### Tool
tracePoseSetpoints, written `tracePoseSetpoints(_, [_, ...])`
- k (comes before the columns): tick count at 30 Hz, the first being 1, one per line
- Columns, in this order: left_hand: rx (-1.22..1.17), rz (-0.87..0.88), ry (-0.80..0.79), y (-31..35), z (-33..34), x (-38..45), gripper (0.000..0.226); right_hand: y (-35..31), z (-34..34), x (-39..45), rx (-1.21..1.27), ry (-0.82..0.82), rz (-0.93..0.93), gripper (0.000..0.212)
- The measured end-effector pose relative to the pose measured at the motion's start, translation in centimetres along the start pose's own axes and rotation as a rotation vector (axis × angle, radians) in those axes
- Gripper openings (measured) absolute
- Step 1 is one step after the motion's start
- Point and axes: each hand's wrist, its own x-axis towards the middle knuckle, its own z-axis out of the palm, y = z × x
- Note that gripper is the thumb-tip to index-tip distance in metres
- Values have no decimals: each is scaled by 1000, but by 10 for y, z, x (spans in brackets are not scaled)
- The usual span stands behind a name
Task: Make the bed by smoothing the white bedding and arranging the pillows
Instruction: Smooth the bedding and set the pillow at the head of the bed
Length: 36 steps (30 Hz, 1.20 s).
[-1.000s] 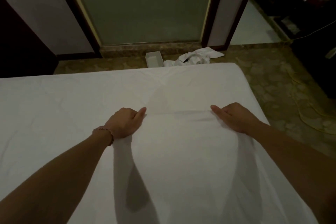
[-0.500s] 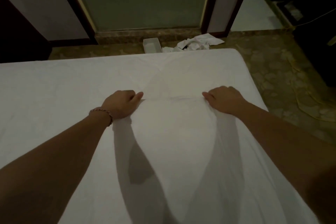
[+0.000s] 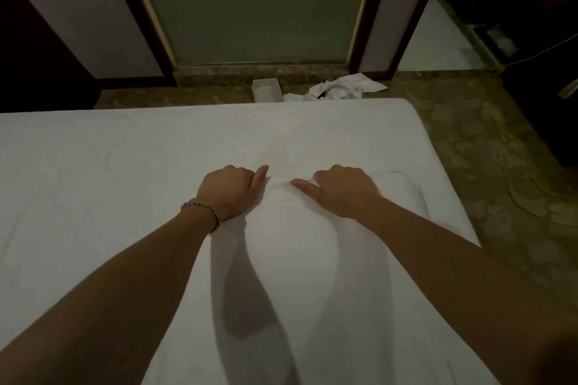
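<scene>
The white bedding (image 3: 109, 184) covers the whole bed in front of me. A loose white sheet layer (image 3: 291, 259) lies over its near half, and both my hands pinch the far edge of it. My left hand (image 3: 230, 192), with a beaded bracelet at the wrist, is fisted on the cloth with the thumb pointing forward. My right hand (image 3: 339, 191) grips the same edge just to the right, thumb pointing left. A small ridge of cloth bunches between the two thumbs. No pillow is in view.
Beyond the bed's far edge lie a small white box (image 3: 266, 90) and crumpled white cloth (image 3: 342, 89) on the patterned floor, before a frosted glass door (image 3: 250, 3). A yellow cable (image 3: 528, 194) trails on the floor at right, beside dark furniture (image 3: 538, 78).
My hands have slid towards each other along the sheet edge; the wide gap between them has closed to a short one, and cloth now bunches between the thumbs.
</scene>
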Motion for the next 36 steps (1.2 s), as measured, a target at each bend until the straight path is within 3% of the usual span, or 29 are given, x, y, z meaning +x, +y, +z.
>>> tracePoseSetpoints(4, [-128, 7, -58, -8, 3, 10, 60, 5, 1, 9, 26, -32, 31, 73])
tracePoseSetpoints(8, [-294, -45, -165, -62, -5, -3, 60, 9, 8, 11, 164, -68, 8, 60])
tracePoseSetpoints(12, [-471, -92, -213, -100, 1, -31, 65, -21, 3, 21, 249, -101, -23, 73])
tracePoseSetpoints(14, [-560, -155, -197, -106, 7, -37, 59, -46, -3, 29, 267, -131, -40, 80])
tracePoseSetpoints(19, [-738, -246, -151, -120, 21, -40, 73, -109, -7, 51, 233, -176, -76, 87])
tracePoseSetpoints(22, [-858, -296, -103, -117, 31, -36, 63, -135, 2, 66, 184, -204, -65, 90])
tracePoseSetpoints(25, [-992, -320, -62, -115, 37, -30, 59, -134, 9, 73, 341, -204, -33, 69])
tracePoseSetpoints(28, [-1100, -282, -86, -115, 34, -22, 57, -122, 5, 78, 495, -182, -23, 63])
tracePoseSetpoints(31, [-1188, -259, -61, -109, 34, -14, 59, -111, 4, 83, 559, -167, -8, 61])
tracePoseSetpoints(36, [-1306, -451, -39, -135, 51, -17, 57, -115, 2, 91, 482, -252, 36, 72])
